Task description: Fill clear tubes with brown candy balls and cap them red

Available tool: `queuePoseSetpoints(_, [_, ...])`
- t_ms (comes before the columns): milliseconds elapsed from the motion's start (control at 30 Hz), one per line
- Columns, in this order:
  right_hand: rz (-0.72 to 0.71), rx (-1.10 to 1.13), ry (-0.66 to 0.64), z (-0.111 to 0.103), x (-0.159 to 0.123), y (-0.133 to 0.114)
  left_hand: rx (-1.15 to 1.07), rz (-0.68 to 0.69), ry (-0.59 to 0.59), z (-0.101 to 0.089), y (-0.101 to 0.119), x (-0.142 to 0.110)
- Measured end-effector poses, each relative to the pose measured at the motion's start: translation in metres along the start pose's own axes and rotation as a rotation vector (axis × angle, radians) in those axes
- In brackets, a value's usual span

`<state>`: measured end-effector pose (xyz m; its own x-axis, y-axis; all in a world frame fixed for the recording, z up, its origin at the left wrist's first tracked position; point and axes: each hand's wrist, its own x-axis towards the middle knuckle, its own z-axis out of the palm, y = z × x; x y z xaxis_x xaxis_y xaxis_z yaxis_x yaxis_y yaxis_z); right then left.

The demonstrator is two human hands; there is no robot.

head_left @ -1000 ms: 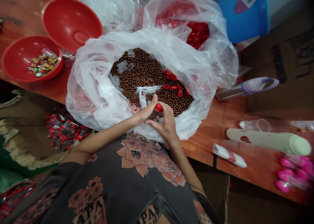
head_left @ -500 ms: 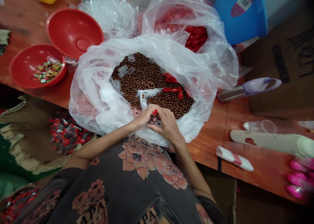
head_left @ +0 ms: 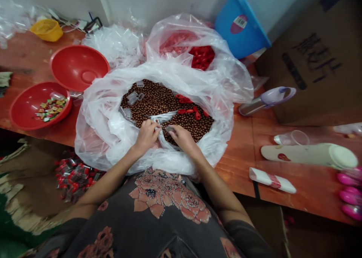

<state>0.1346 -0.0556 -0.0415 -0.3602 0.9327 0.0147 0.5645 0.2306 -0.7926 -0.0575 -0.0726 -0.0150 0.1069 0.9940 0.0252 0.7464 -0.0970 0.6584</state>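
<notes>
A wide clear plastic bag (head_left: 98,126) full of small brown balls (head_left: 161,99) lies open on the wooden table. Several red caps (head_left: 189,110) and small clear tubes (head_left: 131,97) lie on the balls. Both my hands are inside the bag at its near edge. My left hand (head_left: 147,136) has curled fingers beside a twisted strip of white plastic (head_left: 163,117); what it holds is hidden. My right hand (head_left: 183,136) pinches a small clear tube (head_left: 169,129) just above the balls.
At left stand an empty red bowl (head_left: 79,67) and a red bowl of wrapped sweets (head_left: 39,107). Behind are a bag of red caps (head_left: 202,56), a heap of clear tubes (head_left: 113,43) and a blue bin (head_left: 240,28). A cardboard box (head_left: 311,69) stands at right. Red-capped tubes (head_left: 73,175) lie below the table.
My hands were pressed together on a red-capped tube near the bag's edge. They have parted and reached into the balls; the red cap is out of sight. The camera tilted up.
</notes>
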Motion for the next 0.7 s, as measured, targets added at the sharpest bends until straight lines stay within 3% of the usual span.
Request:
queuePoseSetpoints(133, [0.131, 0.554, 0.061, -0.002, -0.004, 0.005, -0.556, -0.123, -0.232, 0.021, 0.022, 0.010])
queuePoseSetpoints(233, [0.094, 0.385, 0.049, -0.018, -0.006, 0.010, -0.845, -0.235, -0.234, 0.035, 0.026, 0.018])
queuePoseSetpoints(333, [0.002, 0.003, 0.167, -0.045, 0.000, 0.022, -0.798, -0.313, -0.228, 0.039, 0.020, 0.027])
queuePoseSetpoints(467, [0.048, -0.286, 0.382, -0.075, 0.018, 0.041, -0.450, -0.289, -0.422, 0.043, 0.018, 0.042])
queuePoseSetpoints(567, [0.141, -0.385, 0.319, -0.081, 0.029, 0.049, -0.344, -0.305, -0.495, 0.057, 0.028, 0.059])
queuePoseSetpoints(700, [0.146, -0.299, 0.337, -0.080, 0.031, 0.056, -0.462, -0.267, -0.453, 0.085, 0.044, 0.080])
